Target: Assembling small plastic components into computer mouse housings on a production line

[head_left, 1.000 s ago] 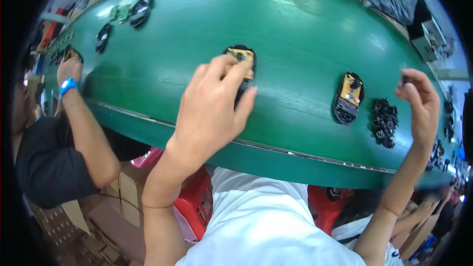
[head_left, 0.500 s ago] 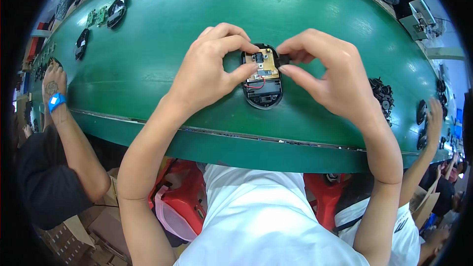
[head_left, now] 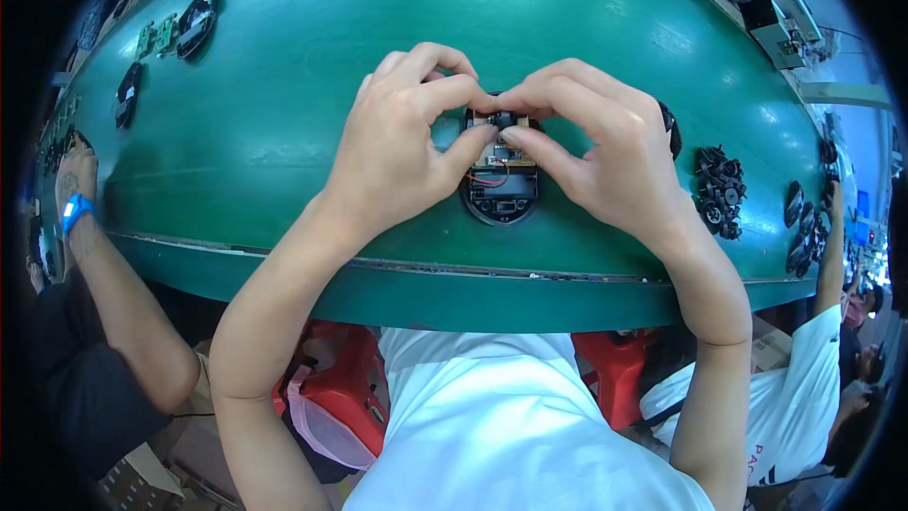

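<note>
An opened computer mouse base (head_left: 502,211), black and oval, lies flat on the table before me with a tan circuit board in its upper half and a thin red wire (head_left: 487,180) below the board. At the board's left side, the thumb and forefinger of my left hand (head_left: 407,132) are closed on the mouse base. My right hand (head_left: 605,137) pinches a small black part, apparently a scroll wheel (head_left: 506,120), between thumb and forefinger over the board. The fingertips of both hands nearly meet there and hide part of the board.
A pile of small black wheel parts (head_left: 721,191) lies right of my right hand. Black mouse shells (head_left: 198,23) and green circuit boards (head_left: 166,35) rest at the far left. Co-workers' arms reach in on both sides, one with a blue watch (head_left: 76,211).
My right hand has moved left with the small black part, from beside the mouse base to over the board. My left hand stays at the base. The view has shifted slightly.
</note>
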`<action>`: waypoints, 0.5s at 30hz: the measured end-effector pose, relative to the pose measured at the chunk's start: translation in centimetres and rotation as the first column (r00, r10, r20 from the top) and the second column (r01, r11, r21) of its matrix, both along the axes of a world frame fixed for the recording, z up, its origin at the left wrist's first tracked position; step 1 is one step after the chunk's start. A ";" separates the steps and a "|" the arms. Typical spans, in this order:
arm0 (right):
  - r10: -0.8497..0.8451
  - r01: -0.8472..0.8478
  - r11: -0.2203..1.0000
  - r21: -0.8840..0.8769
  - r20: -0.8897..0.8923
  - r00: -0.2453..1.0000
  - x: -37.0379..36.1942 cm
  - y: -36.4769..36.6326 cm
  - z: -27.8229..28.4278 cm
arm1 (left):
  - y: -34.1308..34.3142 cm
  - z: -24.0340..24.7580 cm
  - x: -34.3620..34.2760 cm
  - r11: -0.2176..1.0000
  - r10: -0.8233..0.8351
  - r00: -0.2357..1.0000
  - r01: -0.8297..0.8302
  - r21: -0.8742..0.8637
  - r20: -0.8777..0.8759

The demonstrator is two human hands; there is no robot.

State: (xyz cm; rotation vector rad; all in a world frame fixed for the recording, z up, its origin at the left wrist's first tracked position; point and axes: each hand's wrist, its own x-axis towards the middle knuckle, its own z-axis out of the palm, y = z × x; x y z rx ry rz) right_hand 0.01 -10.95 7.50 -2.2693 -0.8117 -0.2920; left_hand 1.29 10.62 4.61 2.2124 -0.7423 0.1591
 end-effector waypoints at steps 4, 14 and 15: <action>-0.021 0.024 0.999 0.040 -0.056 0.998 0.0 0.1 -0.3 | -0.3 -0.1 -0.3 1.000 0.019 0.999 -0.018 -0.014 0.029; -0.074 0.073 0.997 -0.013 -0.045 0.996 -0.4 -0.1 -0.2 | -0.7 -0.4 -0.4 0.998 0.037 0.997 -0.034 -0.049 0.061; -0.062 0.061 0.997 -0.042 -0.035 0.997 -0.2 -0.2 0.0 | -0.8 -0.5 -0.5 0.997 0.053 0.995 -0.048 -0.066 0.080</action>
